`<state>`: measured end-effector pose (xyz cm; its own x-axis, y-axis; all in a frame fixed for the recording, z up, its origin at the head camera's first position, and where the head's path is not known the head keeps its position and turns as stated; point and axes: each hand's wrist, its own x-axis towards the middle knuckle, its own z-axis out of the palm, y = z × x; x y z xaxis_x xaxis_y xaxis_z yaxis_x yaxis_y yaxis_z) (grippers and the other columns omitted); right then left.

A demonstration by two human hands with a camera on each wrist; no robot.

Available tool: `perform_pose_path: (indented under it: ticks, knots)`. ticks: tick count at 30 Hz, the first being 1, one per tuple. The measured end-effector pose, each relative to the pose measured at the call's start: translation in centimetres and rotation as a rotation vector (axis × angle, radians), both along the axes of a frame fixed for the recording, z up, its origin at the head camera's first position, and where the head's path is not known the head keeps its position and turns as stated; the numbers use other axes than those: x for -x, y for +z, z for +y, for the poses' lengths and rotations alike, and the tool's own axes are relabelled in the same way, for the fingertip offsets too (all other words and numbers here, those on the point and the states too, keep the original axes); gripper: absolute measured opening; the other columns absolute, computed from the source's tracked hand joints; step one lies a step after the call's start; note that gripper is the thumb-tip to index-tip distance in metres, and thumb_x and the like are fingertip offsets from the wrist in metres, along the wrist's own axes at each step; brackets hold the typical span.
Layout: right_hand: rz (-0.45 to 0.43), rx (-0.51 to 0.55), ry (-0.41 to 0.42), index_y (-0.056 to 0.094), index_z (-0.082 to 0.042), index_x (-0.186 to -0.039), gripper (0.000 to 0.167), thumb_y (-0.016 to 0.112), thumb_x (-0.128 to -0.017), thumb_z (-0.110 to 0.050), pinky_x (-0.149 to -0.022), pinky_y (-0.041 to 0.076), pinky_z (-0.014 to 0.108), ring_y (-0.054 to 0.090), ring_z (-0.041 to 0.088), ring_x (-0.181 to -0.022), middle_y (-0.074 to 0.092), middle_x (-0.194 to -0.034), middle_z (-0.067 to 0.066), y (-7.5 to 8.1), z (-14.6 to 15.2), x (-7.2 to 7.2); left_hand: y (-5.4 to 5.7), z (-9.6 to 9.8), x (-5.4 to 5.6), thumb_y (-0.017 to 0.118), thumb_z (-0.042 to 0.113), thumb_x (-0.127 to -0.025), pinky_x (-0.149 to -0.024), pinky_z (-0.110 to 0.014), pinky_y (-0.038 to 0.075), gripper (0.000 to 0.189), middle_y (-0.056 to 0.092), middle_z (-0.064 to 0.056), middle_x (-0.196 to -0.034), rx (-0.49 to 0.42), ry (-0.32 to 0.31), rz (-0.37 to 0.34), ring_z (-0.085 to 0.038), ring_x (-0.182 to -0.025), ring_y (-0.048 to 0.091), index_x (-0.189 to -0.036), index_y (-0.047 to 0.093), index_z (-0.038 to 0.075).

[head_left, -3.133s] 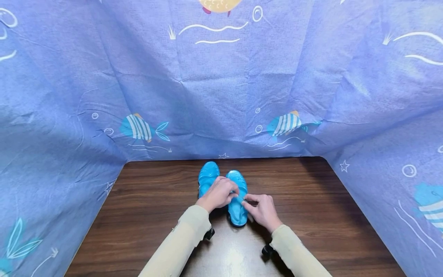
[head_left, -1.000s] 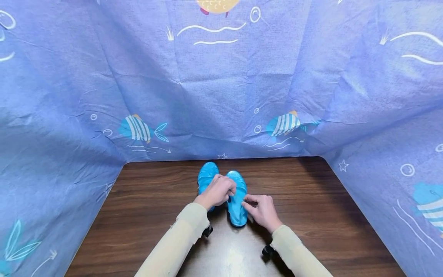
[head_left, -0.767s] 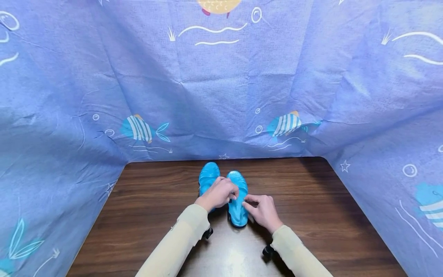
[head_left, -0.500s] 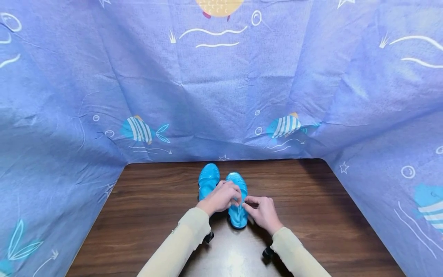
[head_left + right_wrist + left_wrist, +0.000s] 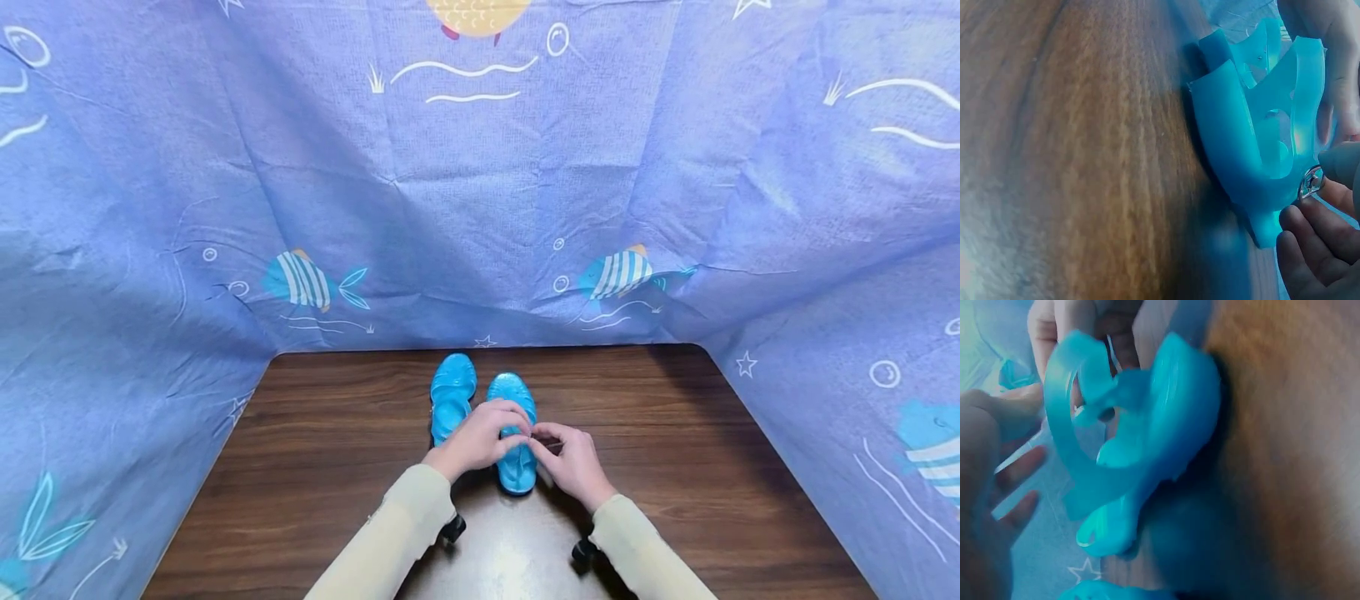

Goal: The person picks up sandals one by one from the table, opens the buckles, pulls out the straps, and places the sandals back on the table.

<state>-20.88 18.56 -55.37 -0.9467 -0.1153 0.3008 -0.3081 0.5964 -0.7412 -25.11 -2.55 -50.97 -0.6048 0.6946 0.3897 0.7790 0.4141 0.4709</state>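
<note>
A pair of shiny blue jelly sandals lies near the table's far edge, toes away from me. My right hand (image 5: 572, 460) pinches the small metal buckle (image 5: 1311, 182) on the outer side of the right sandal (image 5: 517, 472). Reaching over that sandal, my left hand (image 5: 480, 435) brings thumb and forefinger to the same spot, tips meeting the right fingertips; I cannot tell whether it pinches the strap. In the left wrist view the ankle strap (image 5: 1060, 440) stands up as a loop, and the other left fingers are spread. The left sandal (image 5: 453, 385) is partly hidden by my left hand.
The brown wood-grain table (image 5: 315, 500) is enclosed at the back and sides by a blue cloth (image 5: 465, 225) printed with fish. Black wrist mounts (image 5: 453, 528) hang below both sleeves, close over the tabletop.
My left hand has shifted right and slightly nearer me, from over the right sandal to the right fingertips, baring more of the left sandal. My right hand has stayed at the buckle.
</note>
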Motion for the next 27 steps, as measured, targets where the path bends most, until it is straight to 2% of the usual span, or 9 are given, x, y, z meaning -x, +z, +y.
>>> perform_pose_path:
  ticks: [3, 5, 8, 13, 15, 17, 20, 24, 27]
  knots:
    - [-0.042, 0.004, 0.013, 0.079, -0.015, -0.117, 0.021, 0.079, -0.097, -0.022, -0.083, 0.062, 0.030, 0.074, 0.009, -0.092, 0.078, -0.107, -0.006, -0.1, 0.2, -0.2, -0.8, -0.4, -1.6, 0.078, 0.024, -0.097, -0.107, -0.046, 0.050, 0.027, 0.064, -0.005, -0.135, -0.157, 0.117, 0.016, -0.025, -0.127, 0.058, -0.123, 0.076, 0.013]
    - [-0.050, 0.005, 0.025, 0.078, -0.014, -0.119, 0.024, 0.079, -0.097, -0.022, -0.083, 0.062, 0.032, 0.073, 0.010, -0.093, 0.077, -0.108, -0.005, -0.1, 0.4, -0.4, -1.5, -0.7, -2.9, 0.081, 0.029, -0.095, -0.108, -0.052, 0.047, 0.043, 0.056, -0.007, -0.146, -0.209, 0.192, 0.006, -0.030, -0.134, 0.051, -0.134, 0.069, 0.014]
    - [-0.064, 0.006, 0.047, 0.076, -0.015, -0.122, 0.027, 0.079, -0.096, -0.023, -0.082, 0.061, 0.031, 0.072, 0.011, -0.094, 0.074, -0.110, -0.004, -0.2, 0.7, -0.6, -2.3, -1.2, -4.9, 0.085, 0.034, -0.090, -0.109, -0.056, 0.045, 0.064, 0.047, -0.010, -0.152, -0.209, 0.271, -0.055, -0.032, -0.138, 0.044, -0.145, 0.059, 0.014]
    - [-0.103, -0.021, 0.116, 0.070, -0.016, -0.133, 0.037, 0.076, -0.099, -0.030, -0.084, 0.060, 0.029, 0.072, 0.016, -0.101, 0.070, -0.121, 0.000, -0.2, 1.2, -1.0, -3.4, -1.3, -7.7, 0.092, 0.026, -0.082, -0.110, -0.052, 0.045, 0.082, 0.047, -0.014, -0.148, -0.184, 0.353, -0.091, -0.032, -0.136, 0.044, -0.150, 0.051, 0.008]
    - [-0.121, -0.037, 0.143, 0.066, -0.015, -0.140, 0.044, 0.074, -0.100, -0.032, -0.086, 0.060, 0.031, 0.072, 0.019, -0.105, 0.069, -0.128, 0.003, -0.2, 1.3, -1.1, -3.8, -1.3, -8.6, 0.092, 0.022, -0.080, -0.111, -0.052, 0.045, 0.087, 0.046, -0.015, -0.148, -0.169, 0.388, -0.132, -0.033, -0.136, 0.045, -0.151, 0.047, 0.004]
    - [-0.144, -0.052, 0.150, 0.061, -0.013, -0.145, 0.052, 0.075, -0.100, -0.034, -0.087, 0.059, 0.030, 0.071, 0.020, -0.107, 0.067, -0.133, 0.006, -0.2, 1.5, -1.2, -4.2, -1.2, -9.1, 0.091, 0.021, -0.081, -0.114, -0.054, 0.043, 0.091, 0.045, -0.019, -0.150, -0.139, 0.423, -0.216, -0.036, -0.139, 0.044, -0.154, 0.041, -0.001]
    - [-0.198, -0.067, 0.121, 0.056, -0.006, -0.149, 0.069, 0.082, -0.093, -0.038, -0.083, 0.058, 0.029, 0.069, 0.019, -0.105, 0.066, -0.135, 0.009, -0.1, 1.7, -1.3, -4.5, -1.1, -9.2, 0.088, 0.020, -0.085, -0.112, -0.053, 0.046, 0.093, 0.046, -0.021, -0.147, -0.103, 0.466, -0.362, -0.034, -0.132, 0.052, -0.156, 0.034, -0.006]
    - [-0.235, -0.119, 0.133, 0.051, 0.006, -0.148, 0.094, 0.094, -0.078, -0.039, -0.078, 0.057, 0.028, 0.065, 0.016, -0.097, 0.066, -0.130, 0.012, -0.2, 1.7, -1.5, -5.1, -1.0, -8.6, 0.086, 0.016, -0.088, -0.091, -0.039, 0.058, 0.089, 0.056, -0.016, -0.136, -0.141, 0.460, -0.487, -0.022, -0.102, 0.066, -0.154, 0.034, -0.013]
    - [-0.230, -0.149, 0.189, 0.051, 0.009, -0.146, 0.099, 0.098, -0.073, -0.036, -0.078, 0.058, 0.026, 0.064, 0.016, -0.096, 0.066, -0.125, 0.012, -0.4, 1.5, -1.7, -5.4, -0.9, -8.2, 0.085, 0.013, -0.089, -0.080, -0.029, 0.060, 0.082, 0.061, -0.015, -0.128, -0.197, 0.431, -0.537, -0.018, -0.091, 0.069, -0.151, 0.039, -0.014]
